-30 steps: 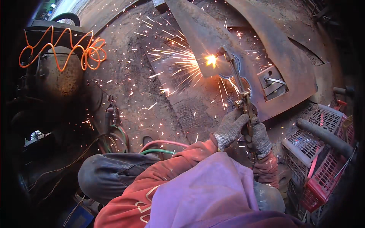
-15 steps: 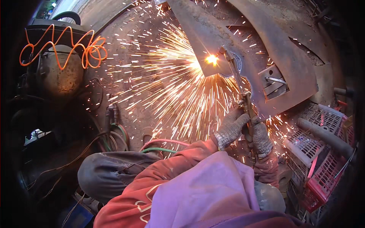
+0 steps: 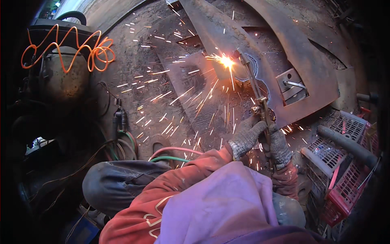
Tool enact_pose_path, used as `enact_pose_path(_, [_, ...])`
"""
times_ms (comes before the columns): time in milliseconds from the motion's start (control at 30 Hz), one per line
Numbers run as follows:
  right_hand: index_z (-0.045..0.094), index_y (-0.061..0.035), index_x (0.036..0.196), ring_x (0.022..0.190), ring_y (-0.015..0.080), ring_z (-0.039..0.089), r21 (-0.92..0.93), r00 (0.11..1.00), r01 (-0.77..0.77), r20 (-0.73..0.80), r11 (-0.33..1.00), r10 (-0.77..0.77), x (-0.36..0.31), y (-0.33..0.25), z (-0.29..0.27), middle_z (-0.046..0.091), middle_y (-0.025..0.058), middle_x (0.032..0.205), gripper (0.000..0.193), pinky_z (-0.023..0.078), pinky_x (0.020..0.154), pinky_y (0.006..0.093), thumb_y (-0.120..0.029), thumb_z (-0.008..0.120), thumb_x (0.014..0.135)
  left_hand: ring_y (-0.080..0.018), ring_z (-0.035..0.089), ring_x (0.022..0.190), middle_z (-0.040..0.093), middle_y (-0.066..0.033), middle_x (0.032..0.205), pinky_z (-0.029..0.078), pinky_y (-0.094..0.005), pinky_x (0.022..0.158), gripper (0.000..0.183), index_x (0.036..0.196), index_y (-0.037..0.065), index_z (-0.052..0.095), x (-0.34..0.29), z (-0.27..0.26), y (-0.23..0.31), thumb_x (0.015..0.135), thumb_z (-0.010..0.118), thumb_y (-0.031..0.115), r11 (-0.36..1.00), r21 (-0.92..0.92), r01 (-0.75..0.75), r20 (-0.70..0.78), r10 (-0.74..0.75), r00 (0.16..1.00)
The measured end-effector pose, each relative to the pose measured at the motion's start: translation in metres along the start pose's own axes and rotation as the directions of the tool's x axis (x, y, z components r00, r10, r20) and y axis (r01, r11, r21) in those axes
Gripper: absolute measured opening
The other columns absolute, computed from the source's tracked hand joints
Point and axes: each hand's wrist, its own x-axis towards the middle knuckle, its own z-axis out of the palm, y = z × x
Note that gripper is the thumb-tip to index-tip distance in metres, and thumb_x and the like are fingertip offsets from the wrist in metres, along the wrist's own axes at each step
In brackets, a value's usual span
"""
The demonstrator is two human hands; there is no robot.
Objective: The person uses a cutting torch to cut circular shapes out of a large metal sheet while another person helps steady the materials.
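Note:
Both my hands wear grey knitted gloves and are closed round a cutting torch. My left hand grips it near the valve fittings. On the other side of the handle, my right hand is wrapped round it a little closer to me. The torch tilts away from me, its head over a rusty steel plate. A bright flame burns at the plate's left edge, beside a curved cut, and sparks spray left and toward me. The fingers' undersides are partly hidden.
Red and green hoses run beside my left knee. Plastic crates and a metal pipe lie at the right. An orange coiled hose hangs over a rounded tank at the far left. Another flat plate lies beneath the sparks.
The spark spray has shrunk from a dense fan to scattered streaks, and the flat plate beneath now shows. The glow is slightly left of before. My hands have hardly moved.

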Motion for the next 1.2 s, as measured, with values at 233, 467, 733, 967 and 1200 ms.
enact_pose_path(233, [0.064,-0.0096,0.089,0.038,0.0088,0.042,0.04,1.0,-0.026,-0.006,0.999,0.027,-0.002,-0.002,0.005,0.054,-0.0007,0.056,0.058,0.029,0.033,0.0236,-0.064,0.046,0.094,-0.0131,0.061,0.08,0.067,-0.0051,0.097,0.051,-0.0291,0.072,0.029,0.118,0.003,0.062,0.0,-0.001,-0.008,0.099,0.056,0.023,0.996,0.047,-0.069,-0.034,0.071,0.997])
enact_pose_path(467, [0.064,-0.0085,0.087,0.038,0.0089,0.04,0.054,0.999,-0.015,-0.038,0.998,0.017,-0.008,-0.009,0.012,0.054,0.0,0.057,0.057,0.028,0.034,0.0244,-0.062,0.047,0.095,-0.0116,0.059,0.075,0.065,-0.0035,0.092,0.049,-0.0269,0.067,0.027,0.116,0.004,0.062,-0.002,-0.002,-0.005,0.099,0.055,0.023,0.996,-0.077,0.044,0.014,-0.043,0.999])
enact_pose_path(733, [0.065,-0.0082,0.088,0.04,0.0101,0.046,-0.096,0.999,0.031,-0.03,0.995,-0.034,-0.002,0.0,0.002,0.058,0.0014,0.06,0.06,0.033,0.035,0.0244,-0.064,0.045,0.094,-0.0148,0.061,0.08,0.066,-0.0064,0.096,0.051,-0.0298,0.072,0.029,0.117,0.001,0.062,0.0,-0.001,-0.015,0.099,0.055,0.024,0.992,-0.047,-0.116,-0.024,0.115,0.993])
enact_pose_path(967, [0.066,-0.0061,0.087,0.042,0.0106,0.047,-0.118,0.999,0.002,-0.054,0.993,-0.009,-0.002,0.0,0.004,0.057,0.0015,0.06,0.064,0.035,0.036,0.0253,-0.065,0.042,0.095,-0.0156,0.062,0.087,0.068,-0.0075,0.099,0.051,-0.0317,0.078,0.03,0.119,0.002,0.062,-0.003,-0.01,-0.004,0.098,0.056,0.023,0.998,0.044,0.05,0.076,-0.053,0.996])
enact_pose_path(1200, [0.066,-0.006,0.09,0.045,0.0107,0.049,-0.134,0.995,0.09,-0.017,0.987,-0.093,0.001,0.006,0.0,0.058,0.0018,0.063,0.062,0.037,0.037,0.0247,-0.062,0.042,0.097,-0.0135,0.06,0.078,0.067,-0.0054,0.094,0.05,-0.0299,0.071,0.029,0.119,0.002,0.061,-0.005,-0.003,-0.005,0.098,0.055,0.022,0.995,-0.091,0.045,0.016,-0.043,0.999])
